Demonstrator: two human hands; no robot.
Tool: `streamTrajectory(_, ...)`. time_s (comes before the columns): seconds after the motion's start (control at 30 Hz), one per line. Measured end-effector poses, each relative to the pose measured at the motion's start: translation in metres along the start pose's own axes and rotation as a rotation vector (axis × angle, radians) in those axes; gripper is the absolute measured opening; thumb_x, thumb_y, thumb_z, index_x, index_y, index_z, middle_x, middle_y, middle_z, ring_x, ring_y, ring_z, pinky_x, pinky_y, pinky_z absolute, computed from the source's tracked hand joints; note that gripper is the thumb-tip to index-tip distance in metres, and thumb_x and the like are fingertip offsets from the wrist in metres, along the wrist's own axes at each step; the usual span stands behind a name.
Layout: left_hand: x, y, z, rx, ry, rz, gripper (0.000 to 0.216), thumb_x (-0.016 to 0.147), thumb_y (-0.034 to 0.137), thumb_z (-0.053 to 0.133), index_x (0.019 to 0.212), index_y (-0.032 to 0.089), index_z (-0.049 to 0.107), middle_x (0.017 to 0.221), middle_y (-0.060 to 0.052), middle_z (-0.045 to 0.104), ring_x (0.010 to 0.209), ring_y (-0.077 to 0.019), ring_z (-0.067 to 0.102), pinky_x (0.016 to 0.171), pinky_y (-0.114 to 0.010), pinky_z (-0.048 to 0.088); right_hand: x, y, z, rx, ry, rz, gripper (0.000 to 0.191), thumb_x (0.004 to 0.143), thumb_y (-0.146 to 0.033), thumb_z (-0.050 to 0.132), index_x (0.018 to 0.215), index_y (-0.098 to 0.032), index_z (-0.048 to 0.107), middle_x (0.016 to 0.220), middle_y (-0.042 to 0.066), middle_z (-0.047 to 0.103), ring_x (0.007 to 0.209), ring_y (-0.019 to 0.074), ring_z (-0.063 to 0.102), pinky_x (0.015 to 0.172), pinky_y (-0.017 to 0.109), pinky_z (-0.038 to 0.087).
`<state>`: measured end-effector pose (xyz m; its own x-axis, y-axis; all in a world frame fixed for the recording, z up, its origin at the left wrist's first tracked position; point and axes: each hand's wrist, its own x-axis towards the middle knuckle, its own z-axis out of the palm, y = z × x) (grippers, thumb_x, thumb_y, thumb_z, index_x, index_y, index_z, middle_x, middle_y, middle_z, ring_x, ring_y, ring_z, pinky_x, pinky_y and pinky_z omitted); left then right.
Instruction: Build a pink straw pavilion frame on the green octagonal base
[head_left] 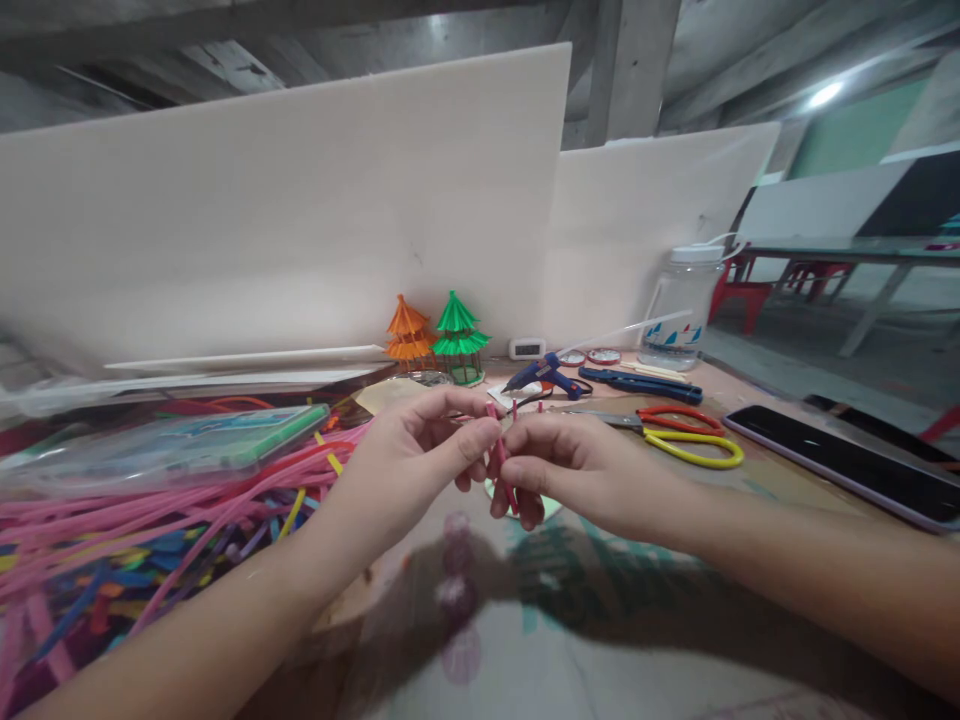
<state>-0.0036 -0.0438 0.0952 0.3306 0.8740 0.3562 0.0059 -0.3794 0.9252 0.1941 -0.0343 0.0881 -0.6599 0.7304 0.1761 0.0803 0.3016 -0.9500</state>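
My left hand [420, 455] and my right hand [581, 470] meet over the middle of the table. Both pinch a short pink straw piece [501, 462] that stands nearly upright between their fingertips. The left thumb and forefinger press its upper part; the right fingers close round its lower part. More thin pink ends poke up just behind the fingers. A pile of long pink straws [150, 510] and mixed coloured straws lies to the left of my left forearm.
Orange [406, 333] and green [459, 335] paper pagodas stand by the white back board. A blue glue gun [547, 375], scissors with red and yellow handles [686, 437], a clear jar [682, 308], a phone [847, 462] and a plastic case [172, 437] lie around.
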Motion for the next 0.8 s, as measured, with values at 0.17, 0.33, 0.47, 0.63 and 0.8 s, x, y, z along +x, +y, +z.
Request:
streamTrajectory(0.17,0.000,0.001,0.004,-0.030,0.091,0.070,0.023,0.087,0.025,0.079,0.104,0.022,0.064,0.070,0.004,0.069,0.057,-0.0102,0.064,0.051,-0.019,0.049,0.000,0.006,0.001,0.045,-0.006,-0.010,0.024,0.097,-0.037,0.066,0.084,-0.018,0.059,0.075,0.000,0.069,0.060,0.0085,0.061,0.062,0.023,0.053)
streamTrajectory(0.33,0.006,0.000,-0.003,-0.098,0.165,0.025,0.032,0.079,0.031,0.088,0.093,0.018,0.062,0.074,0.003,0.070,0.058,-0.0091,0.065,0.055,-0.019,0.052,0.000,0.006,0.000,0.253,-0.008,-0.023,0.019,0.096,-0.028,0.069,0.108,-0.019,0.057,0.079,0.000,0.075,0.061,0.0095,0.068,0.063,0.024,0.056)
streamTrajectory(0.47,0.014,-0.005,-0.009,-0.223,0.223,-0.066,0.045,0.070,0.034,0.095,0.094,0.017,0.060,0.078,0.003,0.070,0.059,-0.0074,0.064,0.056,-0.018,0.052,0.001,0.005,0.001,0.334,-0.012,-0.141,0.020,0.094,-0.017,0.069,0.110,-0.020,0.058,0.089,0.001,0.078,0.071,0.0099,0.073,0.070,0.024,0.059)
streamTrajectory(0.63,0.018,-0.007,-0.008,-0.300,0.193,-0.131,0.051,0.065,0.032,0.098,0.095,0.016,0.059,0.072,0.004,0.068,0.057,-0.0085,0.064,0.054,-0.019,0.053,0.003,0.006,0.003,0.319,-0.025,-0.172,0.013,0.092,-0.017,0.071,0.103,-0.019,0.064,0.094,0.003,0.079,0.073,0.0110,0.074,0.071,0.026,0.061)
streamTrajectory(0.8,0.019,-0.007,-0.008,-0.329,0.207,-0.103,0.051,0.065,0.029,0.098,0.098,0.017,0.060,0.076,0.002,0.070,0.060,-0.0102,0.066,0.056,-0.020,0.055,0.004,0.007,0.002,0.314,-0.004,-0.170,0.015,0.089,-0.016,0.072,0.102,-0.020,0.065,0.096,0.002,0.079,0.074,0.0106,0.074,0.068,0.024,0.061)
